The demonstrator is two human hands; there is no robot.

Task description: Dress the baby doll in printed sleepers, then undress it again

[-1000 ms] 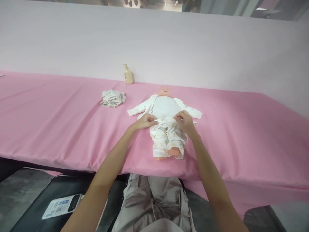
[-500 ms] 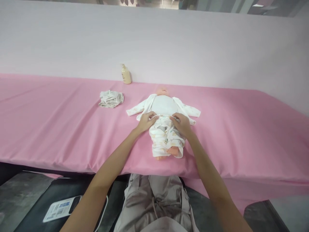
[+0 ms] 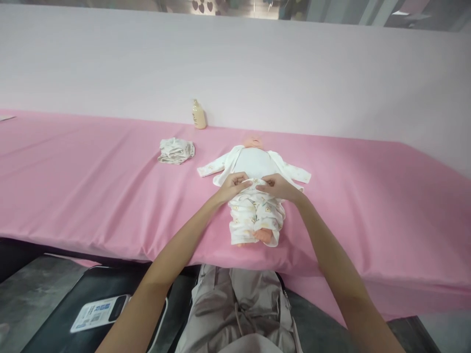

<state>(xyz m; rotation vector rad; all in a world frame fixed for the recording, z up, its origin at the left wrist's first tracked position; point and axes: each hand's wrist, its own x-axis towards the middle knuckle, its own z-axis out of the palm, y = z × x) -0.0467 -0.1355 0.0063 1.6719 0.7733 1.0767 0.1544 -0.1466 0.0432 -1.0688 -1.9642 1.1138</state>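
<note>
A baby doll [image 3: 253,142] lies on its back on the pink sheet [image 3: 110,196], its head toward the wall and its feet toward me. It wears an open white jacket [image 3: 296,173] with the sleeves spread to both sides. Patterned white baby pants [image 3: 243,220] cover its legs, and one foot [image 3: 264,235] shows at a cuff. My left hand [image 3: 235,186] pinches the waistband at its left side. My right hand [image 3: 276,186] pinches the same waistband on the right, fingers and thumb closed on the cloth. The cloth between the fingertips is partly hidden.
A folded pile of pale cloth [image 3: 176,151] sits left of the doll. Behind it a pump bottle [image 3: 199,116] stands against the white wall [image 3: 235,68]. Below the table edge, a phone-like white item with printed codes [image 3: 97,314] lies on a black seat [image 3: 66,328].
Both hands have drawn closer together at the waistband, bunching its front. The pants' front looks more closed over the middle. The view has shifted slightly left.
</note>
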